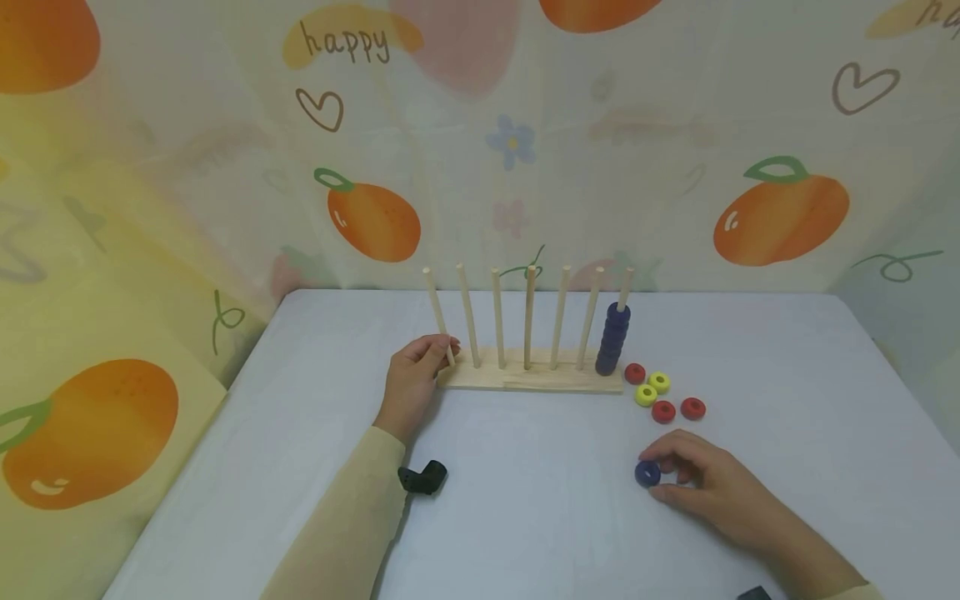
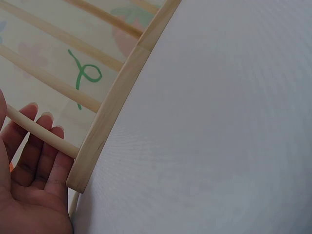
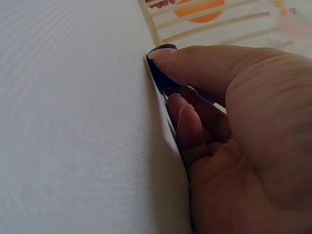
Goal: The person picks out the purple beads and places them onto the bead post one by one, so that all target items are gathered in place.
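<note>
Right hand (image 1: pixel 705 483) pinching glossy blue ring (image 1: pixel 647 474), left hand (image 1: pixel 415 375) gripping wooden peg (image 1: pixel 438 315)

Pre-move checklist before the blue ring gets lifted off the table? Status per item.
1. Right hand pinches the blue wooden ring: ok.
2. Ring off the white table: not ok, it touches the surface.
3. Left hand steadies the wooden peg rack at its leftmost peg: ok.
4. Rightmost peg has room above the stacked blue rings: ok, tip shows.
5. Loose red and yellow rings clear of the path: cannot tell.
</note>
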The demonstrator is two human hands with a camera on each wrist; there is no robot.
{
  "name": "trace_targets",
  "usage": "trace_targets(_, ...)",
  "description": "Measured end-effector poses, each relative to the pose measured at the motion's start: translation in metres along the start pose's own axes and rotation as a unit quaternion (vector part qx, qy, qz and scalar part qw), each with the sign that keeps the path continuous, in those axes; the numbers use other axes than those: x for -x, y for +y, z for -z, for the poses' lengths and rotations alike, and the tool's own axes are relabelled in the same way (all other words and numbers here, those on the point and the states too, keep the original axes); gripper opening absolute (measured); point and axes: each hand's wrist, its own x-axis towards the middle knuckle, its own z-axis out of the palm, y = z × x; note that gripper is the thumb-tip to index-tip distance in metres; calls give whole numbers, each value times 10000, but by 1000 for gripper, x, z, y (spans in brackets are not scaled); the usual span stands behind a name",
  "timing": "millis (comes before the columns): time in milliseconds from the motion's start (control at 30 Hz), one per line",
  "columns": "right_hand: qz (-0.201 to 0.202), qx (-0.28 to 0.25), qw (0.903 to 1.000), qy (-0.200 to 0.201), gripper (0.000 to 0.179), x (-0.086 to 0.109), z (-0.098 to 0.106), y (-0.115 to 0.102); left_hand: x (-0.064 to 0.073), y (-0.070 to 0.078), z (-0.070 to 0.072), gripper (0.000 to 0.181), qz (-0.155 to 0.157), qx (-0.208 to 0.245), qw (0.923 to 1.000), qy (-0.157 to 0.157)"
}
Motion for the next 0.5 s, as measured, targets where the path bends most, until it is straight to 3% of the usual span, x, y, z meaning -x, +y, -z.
trace_targets(333, 75, 26, 9999, 137, 37, 1, -2, 0, 0, -1, 0, 40, -69, 10, 10000, -8)
trace_targets(500, 335, 49, 9990, 285, 36, 2, -2, 3, 0, -1, 0, 37, -72, 43, 10000, -8)
